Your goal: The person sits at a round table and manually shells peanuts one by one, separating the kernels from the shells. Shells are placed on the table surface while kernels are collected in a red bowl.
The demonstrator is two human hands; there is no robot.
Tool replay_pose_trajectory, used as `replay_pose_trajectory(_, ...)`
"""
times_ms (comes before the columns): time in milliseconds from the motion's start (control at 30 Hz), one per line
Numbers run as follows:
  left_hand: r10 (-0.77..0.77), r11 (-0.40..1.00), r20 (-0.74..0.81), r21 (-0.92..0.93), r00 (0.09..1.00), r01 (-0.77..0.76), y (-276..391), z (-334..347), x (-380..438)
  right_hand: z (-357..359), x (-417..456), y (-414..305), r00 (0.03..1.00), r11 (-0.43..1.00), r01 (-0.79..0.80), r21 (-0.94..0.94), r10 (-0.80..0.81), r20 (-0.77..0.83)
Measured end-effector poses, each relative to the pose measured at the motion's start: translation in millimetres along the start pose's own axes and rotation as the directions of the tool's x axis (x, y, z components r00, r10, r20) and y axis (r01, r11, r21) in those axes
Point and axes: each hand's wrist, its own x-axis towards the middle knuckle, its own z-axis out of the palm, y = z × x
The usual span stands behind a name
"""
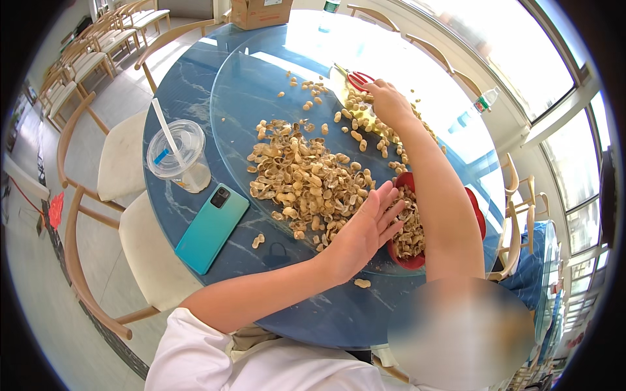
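Observation:
My left hand is held out flat with its fingers apart, between a heap of peanut shells and peanuts and a red container. Peanut shells fill that container, which my right forearm partly covers. Farther off, my right hand is at the red handles of a pair of scissors. Its fingertips are hidden, so I cannot tell whether they grip the handles. Beneath it, unshelled peanuts lie on and around a yellowish bag or sheet.
A glass turntable rests on the blue marbled table. At the left are a lidded plastic cup with a straw and a teal phone. Two plastic bottles, a cardboard box and another red container stand farther out.

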Motion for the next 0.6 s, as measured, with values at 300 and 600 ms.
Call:
replay_pose_trajectory(300, -0.017, 1.000, 0.002, -0.011, 1.000, 0.017, 5, 3, -1, 17, 19, 4, 0.998, 0.996, 0.045, -0.082, -0.041, 0.045)
replay_pose_trajectory(600, -0.047, 0.993, 0.058, -0.106, 0.997, 0.053, 10, -2, 5, -41, -15, -7, 0.984, 0.966, -0.023, 0.258, 0.067, -0.165)
